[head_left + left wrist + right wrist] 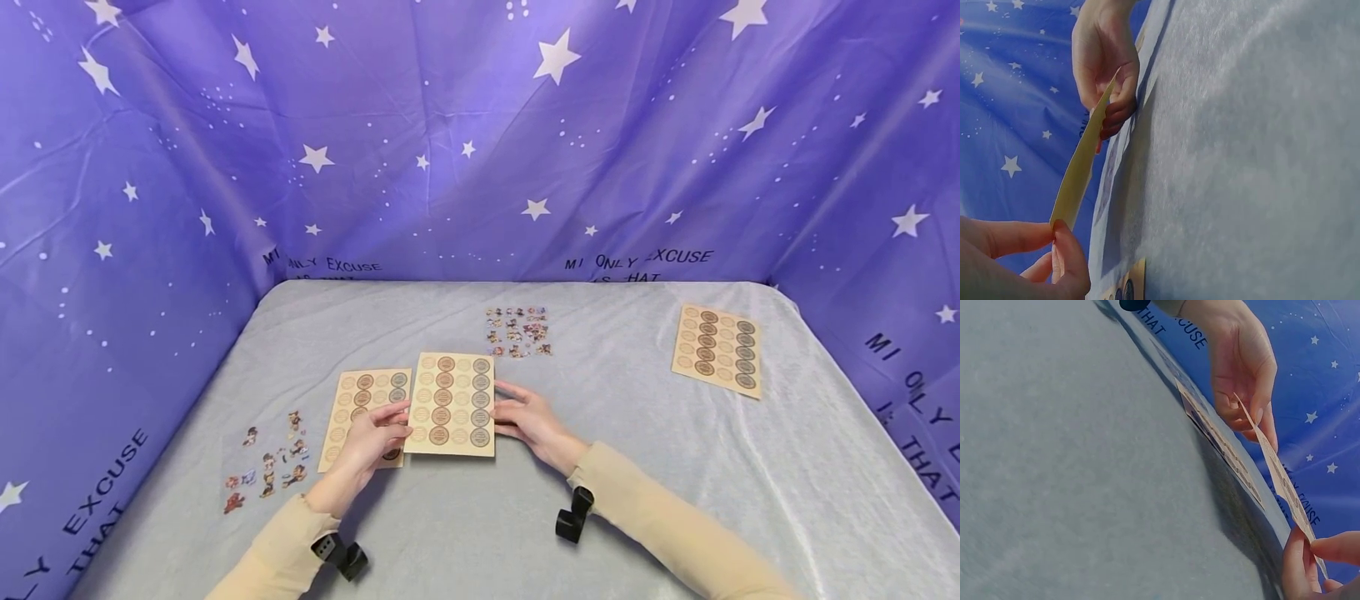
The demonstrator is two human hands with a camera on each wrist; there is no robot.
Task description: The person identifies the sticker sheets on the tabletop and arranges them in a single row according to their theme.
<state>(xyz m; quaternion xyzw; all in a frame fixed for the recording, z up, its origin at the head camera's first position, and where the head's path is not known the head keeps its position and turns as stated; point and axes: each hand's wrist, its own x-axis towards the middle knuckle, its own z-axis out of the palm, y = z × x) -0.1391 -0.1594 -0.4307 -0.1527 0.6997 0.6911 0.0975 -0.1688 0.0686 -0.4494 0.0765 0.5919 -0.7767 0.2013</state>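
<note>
A tan sticker sheet [452,404] with columns of round brown and grey labels is held above the table. My left hand [367,446] pinches its left edge between thumb and fingers, as the left wrist view shows with the left hand [1029,256] at lower left. At the opposite edge, my right hand [536,423] pinches it too; the right wrist view has that hand [1319,565] at lower right. Beneath the left hand lies a second tan sticker sheet [352,408], partly hidden by the hand.
A third tan sticker sheet [717,350] lies at the right rear of the grey cloth-covered table [637,375]. Clear sheets of small cartoon stickers lie at the back middle [517,332] and the left [268,471]. Purple star-printed curtains [450,125] enclose the table.
</note>
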